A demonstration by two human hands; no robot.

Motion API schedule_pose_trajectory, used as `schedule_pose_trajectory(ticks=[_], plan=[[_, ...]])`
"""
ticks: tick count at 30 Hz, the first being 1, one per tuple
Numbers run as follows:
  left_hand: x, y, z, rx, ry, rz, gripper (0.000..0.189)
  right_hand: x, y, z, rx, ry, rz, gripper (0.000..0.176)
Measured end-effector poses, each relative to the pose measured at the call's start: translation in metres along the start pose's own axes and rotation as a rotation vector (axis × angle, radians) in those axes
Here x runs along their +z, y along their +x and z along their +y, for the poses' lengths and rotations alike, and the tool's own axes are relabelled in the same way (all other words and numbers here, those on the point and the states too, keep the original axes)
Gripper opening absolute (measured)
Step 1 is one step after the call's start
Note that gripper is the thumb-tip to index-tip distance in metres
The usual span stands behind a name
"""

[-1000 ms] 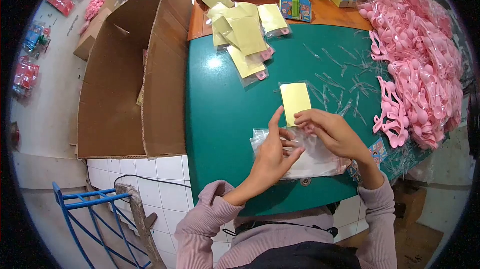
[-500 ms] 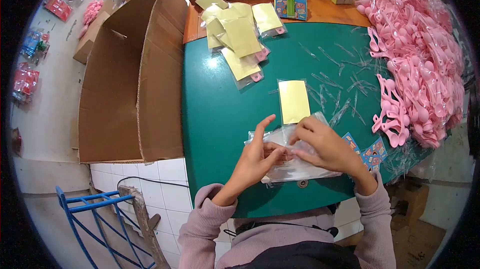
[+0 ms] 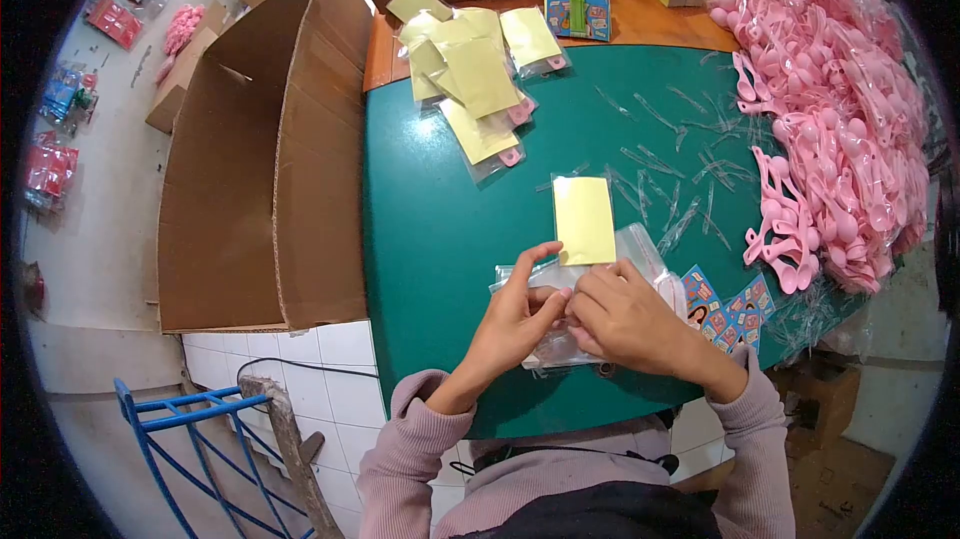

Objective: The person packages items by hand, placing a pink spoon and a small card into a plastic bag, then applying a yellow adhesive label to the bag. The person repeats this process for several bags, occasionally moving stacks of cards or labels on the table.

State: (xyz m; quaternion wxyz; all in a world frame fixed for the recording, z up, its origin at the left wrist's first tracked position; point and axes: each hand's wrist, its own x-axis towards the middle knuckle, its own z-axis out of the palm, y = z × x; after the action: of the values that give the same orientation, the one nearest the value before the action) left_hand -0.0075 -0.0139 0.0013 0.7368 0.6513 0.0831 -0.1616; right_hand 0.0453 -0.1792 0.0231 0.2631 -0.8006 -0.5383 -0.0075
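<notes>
Left hand [image 3: 515, 314], right hand [image 3: 625, 319] pinch clear bags [image 3: 643, 242], seemingly empty; sleeved yellow card [image 3: 584, 220] adjacent.

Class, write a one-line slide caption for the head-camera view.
On a green table, left hand and right hand pinch clear plastic bags near a yellow card; pink spoons piled nearby.

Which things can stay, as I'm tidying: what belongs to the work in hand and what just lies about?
In hand: left hand and right hand on the clear bags; yellow card just beyond them.
Lying about: yellow pack pile, pink spoons, cardboard box, printed cards, clear strips.
</notes>
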Motion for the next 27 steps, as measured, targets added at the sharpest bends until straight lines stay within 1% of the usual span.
schedule_pose_trajectory(ticks=[1, 3, 5, 6, 7, 8, 9, 10, 11, 12, 13, 15, 16, 18, 20, 22, 24, 25, 27], plan=[[0.000, 0.000, 0.001, 0.001, 0.001, -0.001, 0.048, -0.004, 0.001, -0.004, -0.033, -0.009, -0.030, 0.021], [-0.001, -0.002, 0.006, 0.010, 0.065, 0.002, 0.042, -0.006, 0.001, -0.005, -0.068, -0.019, -0.059, 0.022], [0.000, -0.003, 0.007, 0.011, 0.076, 0.006, 0.041, -0.009, -0.001, -0.001, -0.058, 0.226, -0.097, 0.019], [0.001, -0.003, 0.008, 0.011, 0.084, 0.009, 0.040, -0.016, -0.002, 0.000, -0.057, 0.222, -0.093, 0.019], [-0.001, -0.003, 0.007, 0.012, 0.083, 0.008, 0.040, -0.031, -0.002, 0.002, -0.052, 0.496, -0.163, 0.017], [-0.004, -0.002, 0.006, 0.001, -0.005, 0.013, 0.036, -0.045, -0.002, 0.007, -0.050, 0.769, -0.235, 0.015], [-0.006, -0.001, 0.006, -0.008, -0.092, 0.018, 0.032, -0.059, -0.001, 0.021, -0.104, 0.872, -0.235, 0.015], [-0.008, -0.001, 0.009, -0.006, -0.091, 0.017, 0.032, -0.074, -0.001, 0.041, -0.156, 0.976, -0.232, 0.015], [-0.007, -0.003, 0.012, -0.030, -0.090, -0.037, 0.028, -0.085, -0.006, 0.071, -0.140, 0.983, -0.200, 0.017], [-0.006, -0.003, 0.013, -0.053, -0.089, -0.095, 0.024, -0.101, -0.015, 0.092, 0.162, 0.940, -0.159, 0.016], [-0.004, -0.004, 0.012, -0.050, -0.087, -0.102, 0.024, -0.111, -0.013, 0.120, 0.348, 0.746, -0.042, 0.014], [-0.003, -0.004, 0.011, -0.072, -0.132, -0.086, 0.020, -0.104, -0.033, 0.181, 0.534, -0.400, 0.227, 0.012], [-0.003, -0.005, 0.012, -0.060, -0.125, -0.085, 0.020, -0.103, -0.036, 0.179, 0.528, -0.405, 0.238, 0.012], [-0.002, -0.005, 0.013, -0.056, -0.222, -0.064, 0.020, -0.092, -0.053, 0.158, 0.729, -0.857, 0.129, 0.028], [-0.002, -0.006, 0.014, -0.035, -0.192, -0.060, 0.022, -0.083, -0.031, 0.088, 0.331, 0.011, 0.168, 0.042], [0.000, -0.005, 0.015, -0.021, -0.292, -0.055, 0.025, -0.060, -0.021, 0.034, 0.360, 0.339, 0.044, 0.049], [0.000, -0.007, 0.016, -0.038, -0.315, -0.092, 0.025, -0.037, -0.017, 0.006, 0.412, 0.220, 0.061, 0.043], [-0.001, -0.009, 0.017, -0.051, -0.344, -0.121, 0.025, -0.030, -0.019, 0.007, 0.417, 0.227, 0.065, 0.043], [-0.002, -0.011, 0.021, -0.062, -0.305, -0.135, 0.023, -0.020, -0.022, 0.012, 0.396, 0.386, 0.111, 0.029]])
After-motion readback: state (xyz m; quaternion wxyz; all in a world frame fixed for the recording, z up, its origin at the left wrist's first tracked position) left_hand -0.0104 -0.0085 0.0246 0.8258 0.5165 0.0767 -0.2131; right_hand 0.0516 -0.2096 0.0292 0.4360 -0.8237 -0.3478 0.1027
